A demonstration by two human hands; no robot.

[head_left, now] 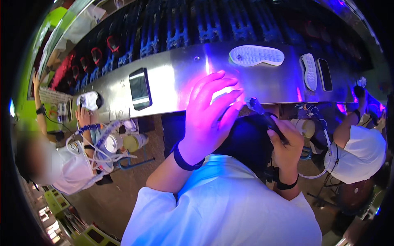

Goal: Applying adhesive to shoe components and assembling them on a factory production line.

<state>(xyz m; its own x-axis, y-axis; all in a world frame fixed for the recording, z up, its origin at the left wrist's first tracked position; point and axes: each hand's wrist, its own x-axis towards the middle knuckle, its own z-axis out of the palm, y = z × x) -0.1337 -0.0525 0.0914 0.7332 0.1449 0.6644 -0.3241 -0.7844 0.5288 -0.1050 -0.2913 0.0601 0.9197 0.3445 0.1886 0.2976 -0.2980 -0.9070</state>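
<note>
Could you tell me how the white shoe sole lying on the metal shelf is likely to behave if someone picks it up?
The white shoe sole looks thin and moulded, so it is probably light and would flex somewhat when lifted by one end. Its ridged tread faces up, which should give fingers grip. Lying flat on the smooth metal shelf, it would likely slide rather than roll or tip if pushed.

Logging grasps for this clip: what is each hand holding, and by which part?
Right hand grips a dark pen-like tool by its rear shaft. Left hand covers a pale object; whether its fingers hold it cannot be told.
</note>
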